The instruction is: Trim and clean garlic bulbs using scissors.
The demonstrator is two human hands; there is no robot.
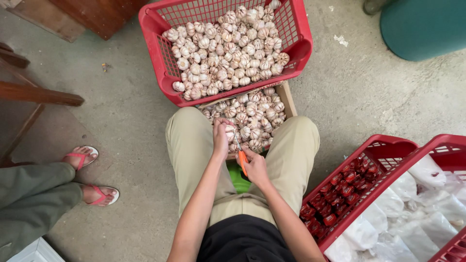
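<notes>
The red lattice-walled plastic crate (154,22) looks smooth and slightly glossy. The pale garlic bulbs (228,48) wear matt, papery skins. The grey concrete floor (359,92) seems rough and stained.

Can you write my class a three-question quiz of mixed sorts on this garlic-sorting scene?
1. True or false: the right hand holds orange-handled scissors.
2. The left hand holds: A) a garlic bulb B) a plastic bag C) a sandal.
3. Fill in: the full basket of garlic ahead of the knees is coloured ____.

Key: 1 true; 2 A; 3 red.
</notes>
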